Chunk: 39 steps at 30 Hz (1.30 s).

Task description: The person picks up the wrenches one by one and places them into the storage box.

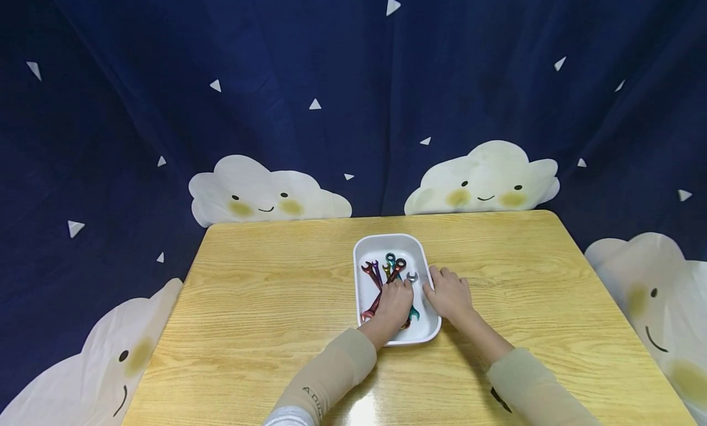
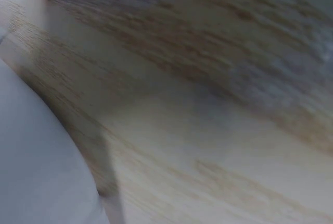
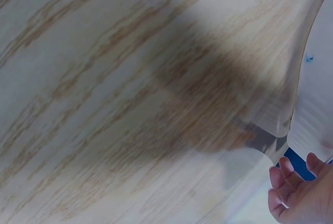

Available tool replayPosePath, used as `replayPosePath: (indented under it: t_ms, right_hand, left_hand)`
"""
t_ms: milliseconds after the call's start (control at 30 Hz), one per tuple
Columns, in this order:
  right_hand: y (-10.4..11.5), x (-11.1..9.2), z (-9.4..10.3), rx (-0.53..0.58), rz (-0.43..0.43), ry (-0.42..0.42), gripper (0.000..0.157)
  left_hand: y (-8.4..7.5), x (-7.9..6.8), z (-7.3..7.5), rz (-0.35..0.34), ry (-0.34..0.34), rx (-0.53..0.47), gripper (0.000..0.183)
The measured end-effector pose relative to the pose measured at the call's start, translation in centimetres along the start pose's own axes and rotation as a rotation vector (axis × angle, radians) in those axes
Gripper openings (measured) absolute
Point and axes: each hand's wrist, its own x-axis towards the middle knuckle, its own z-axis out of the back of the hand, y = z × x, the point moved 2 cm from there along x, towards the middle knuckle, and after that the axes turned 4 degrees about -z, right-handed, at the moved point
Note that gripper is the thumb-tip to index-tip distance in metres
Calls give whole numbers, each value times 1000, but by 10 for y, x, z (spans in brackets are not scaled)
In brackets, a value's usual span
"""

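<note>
A white tray (image 1: 361, 248) holds several coloured combination wrenches (image 1: 399, 264), some with ratchet ring ends, lying crossed over one another. My left hand (image 1: 394, 303) reaches into the tray and touches the wrenches, its fingertips bent down among them. Whether those fingers pinch one is hidden under the hand. A silver open wrench end (image 1: 412, 277) shows just past its fingertips. At the tray's right rim rests my right hand (image 1: 450, 294), fingers relaxed and spread over the outer side. The right wrist view shows these loosely bent fingers (image 3: 285, 179) beside the tray wall (image 3: 312, 109).
The tray stands on a light wood-grain table (image 1: 265, 291). A dark blue curtain (image 1: 331, 58) with white clouds and triangles hangs behind and around it. In the left wrist view, the white tray side (image 2: 41, 156) fills the lower left.
</note>
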Motion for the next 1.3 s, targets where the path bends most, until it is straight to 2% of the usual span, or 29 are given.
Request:
replayPosePath:
  t_ms: [400,533,733,900,1133,1300]
  right_hand:
    - [0,1,-1,0,2,3,36]
    - [0,1,-2,0,13,-10,35]
    - [1,2,-3,5,14,-3,34]
    - [1,1,-1,9,14,-7,36]
    - [0,0,2,43,19,-65,27]
    - [-2,-2,2,47,34,-124,23]
  left_hand:
    - [2,0,3,18,16,-31,26]
    - [5,-1,5,30,67,-108,25]
    - [16,-3,12,22,86,-226,26]
    - [24,-7,18,18,59,-255,26]
    - [39,-14,30,30,-37,-308,23]
    - [53,-19,39,26,-122,-304,23]
